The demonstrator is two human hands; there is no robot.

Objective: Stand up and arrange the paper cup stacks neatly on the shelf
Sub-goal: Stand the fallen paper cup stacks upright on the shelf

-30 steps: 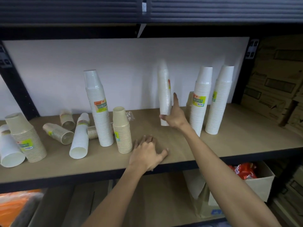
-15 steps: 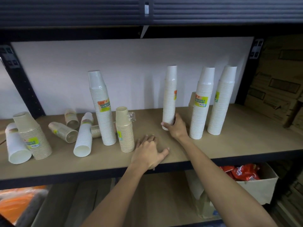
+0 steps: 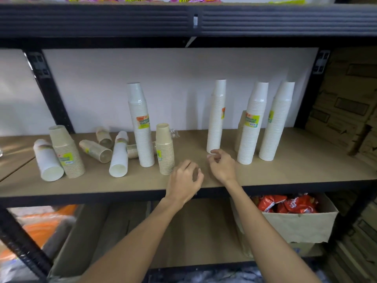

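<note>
A tall white cup stack [image 3: 216, 117] stands upright at the middle of the wooden shelf [image 3: 306, 160]. My right hand [image 3: 222, 166] hovers just in front of its base, fingers loosely curled, holding nothing. My left hand [image 3: 184, 181] is beside it near the shelf's front edge, fingers curled and empty. Two more tall white stacks [image 3: 252, 123] [image 3: 276, 121] stand to the right. Left of my hands stand a short beige stack [image 3: 165, 149] and a tall white stack [image 3: 141, 125]. Further left, a white stack [image 3: 119, 155] and a beige stack [image 3: 95, 151] lie on their sides.
At the far left, a beige stack [image 3: 66, 152] stands and a white stack [image 3: 48, 160] leans against it. A small beige stack [image 3: 104, 134] lies near the back wall. Below the shelf sits a cardboard box [image 3: 299, 225] of red snack packets. Black uprights frame the shelf.
My right hand has let go of the middle tall stack, which now stands upright alone, and drew back slightly. My left hand lifted off the shelf and curled. The view rose a little.
</note>
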